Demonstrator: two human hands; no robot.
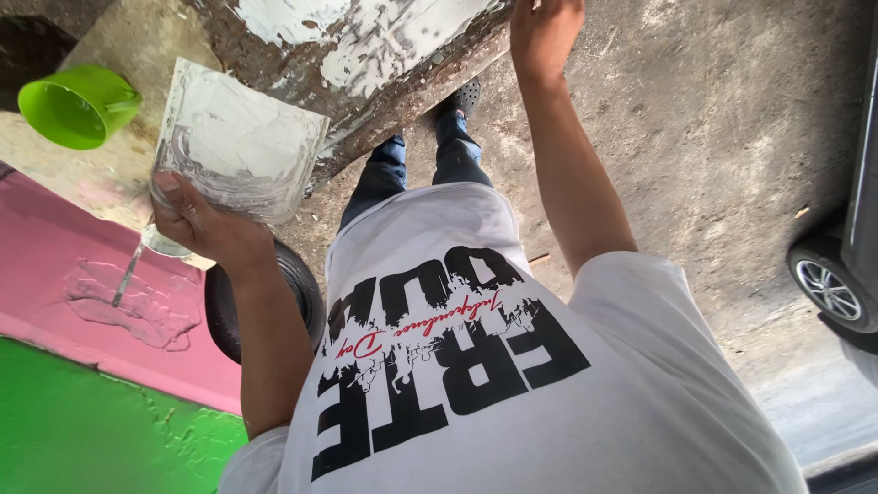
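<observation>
Our left hand is closed around the lower edge of a flat, square board smeared with white plaster, thumb on its face and fingers wrapped behind it; the board tilts up and away from the hand. Just below that hand, a thin metal blade hangs against the pink-painted wall, where a patch of pink filler lies; a green-painted band sits further below. Up and to the left of the left hand is a bright green plastic cup. Our right hand reaches to the top edge of view, touching a worn slab with peeling white paint; we cannot tell how far it is open. Between the arms we see a white printed shirt and the concrete floor.
</observation>
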